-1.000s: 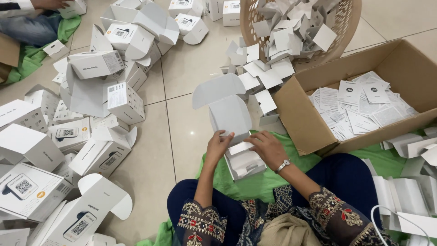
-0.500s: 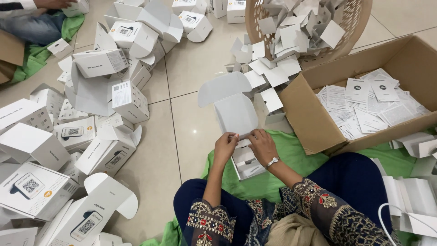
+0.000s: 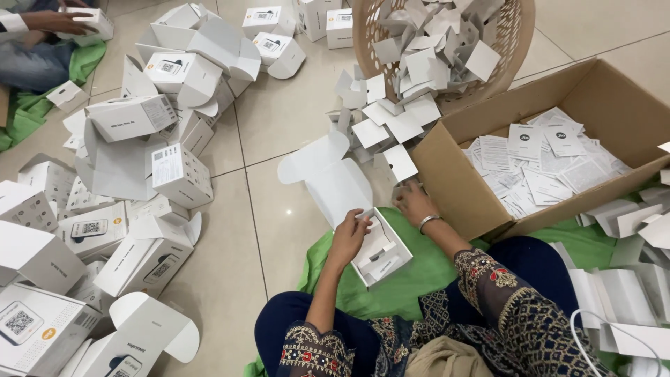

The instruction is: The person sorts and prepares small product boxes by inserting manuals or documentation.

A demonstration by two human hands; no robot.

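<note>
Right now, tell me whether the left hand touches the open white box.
Touching: in the head view the left hand grips the open white box at its rim.

The small open white box (image 3: pixel 380 251) is matt, smooth cardboard, lying on soft green cloth (image 3: pixel 412 279) over a glossy beige tiled floor (image 3: pixel 279 119). To its right the large brown carton (image 3: pixel 558 105) is plain rough cardboard holding thin printed paper leaflets (image 3: pixel 537 167); the far round beige basket (image 3: pixel 502 49) is perforated plastic.

Informal packing workplace on a tiled floor (image 3: pixel 279 126): heaps of small white cartons (image 3: pixel 132 119), a cardboard box (image 3: pixel 453 167) of leaflets, a basket (image 3: pixel 516 35) of card inserts, another worker's hand (image 3: pixel 52 21) nearby.
</note>
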